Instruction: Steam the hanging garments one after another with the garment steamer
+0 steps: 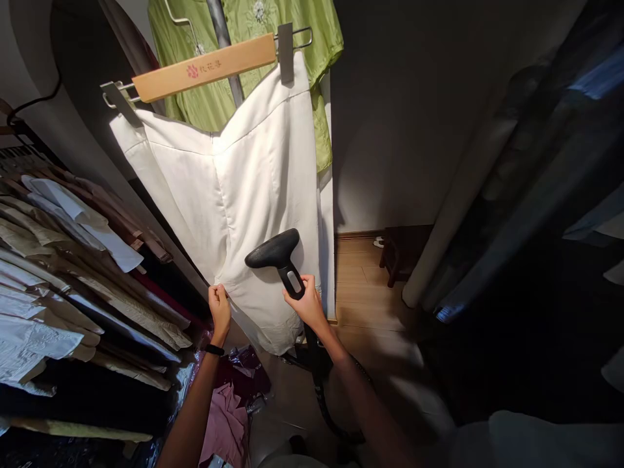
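Observation:
White trousers or a skirt, I cannot tell which, hang as a white garment (195, 175) by the waistband from a wooden clip hanger (205, 68). My right hand (307, 302) grips the handle of a black garment steamer head (273, 250), which lies against the lower front of the cloth. Lower left, my left hand (220, 305) pinches the garment's edge, drawing the fabric sideways. A dark band circles the left wrist. From the steamer handle a black hose (324, 409) runs down toward the floor.
Behind the white garment hangs a green blouse (307, 39). A rack of hanging clothes (73, 260) lines the left side. Pink cloth (224, 422) and plastic-wrapped items lie on the floor. A small dark stool (402, 250) stands by the back wall; a pale curtain (448, 214) hangs right.

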A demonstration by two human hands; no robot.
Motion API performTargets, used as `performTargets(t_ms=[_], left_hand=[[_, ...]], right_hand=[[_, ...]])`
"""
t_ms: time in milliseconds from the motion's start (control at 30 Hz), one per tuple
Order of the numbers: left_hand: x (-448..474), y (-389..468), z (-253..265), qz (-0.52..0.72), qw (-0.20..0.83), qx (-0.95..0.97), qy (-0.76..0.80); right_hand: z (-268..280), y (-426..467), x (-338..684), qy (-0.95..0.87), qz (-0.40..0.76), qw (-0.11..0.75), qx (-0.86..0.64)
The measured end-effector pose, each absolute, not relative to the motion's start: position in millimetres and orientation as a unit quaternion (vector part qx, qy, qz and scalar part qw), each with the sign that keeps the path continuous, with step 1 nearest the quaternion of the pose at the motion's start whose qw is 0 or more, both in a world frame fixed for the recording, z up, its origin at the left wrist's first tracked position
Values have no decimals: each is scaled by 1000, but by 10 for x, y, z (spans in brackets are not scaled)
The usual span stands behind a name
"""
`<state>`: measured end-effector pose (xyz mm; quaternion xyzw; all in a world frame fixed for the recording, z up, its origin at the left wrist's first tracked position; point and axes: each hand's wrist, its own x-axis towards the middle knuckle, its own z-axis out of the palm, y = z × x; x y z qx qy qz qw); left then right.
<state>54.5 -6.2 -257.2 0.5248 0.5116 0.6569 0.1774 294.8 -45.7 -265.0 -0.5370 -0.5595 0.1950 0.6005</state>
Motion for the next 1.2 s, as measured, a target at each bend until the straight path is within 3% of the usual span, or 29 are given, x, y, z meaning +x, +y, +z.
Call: performTargets(t_ms=[133, 367, 533, 667, 1000, 1100, 1200], left_hand=[[532, -80, -2595, 662, 183, 532, 496], [475, -46, -2651, 671, 218, 519, 482], [449, -50, -2657, 668, 205, 520, 491], [455, -64, -2653, 666, 195, 515, 504], [499, -77, -2654, 670, 195, 511, 501], [562, -97, -2676, 671, 201, 510, 498], [650, -123, -2692, 667, 210, 510, 501]], right_hand=[[-2594, -358, 2793, -561, 192, 598, -539], [-3540, -349, 2625, -547, 234, 551, -585], [-3672, -495, 2615, -566, 249, 541, -570], [-3214, -529, 2618, -565, 231, 558, -562], [-1113, -542, 2598, -530, 97, 664, -519], [-827, -424, 2614, -535, 62, 661, -522], [-874, -307, 2624, -544, 61, 650, -528]])
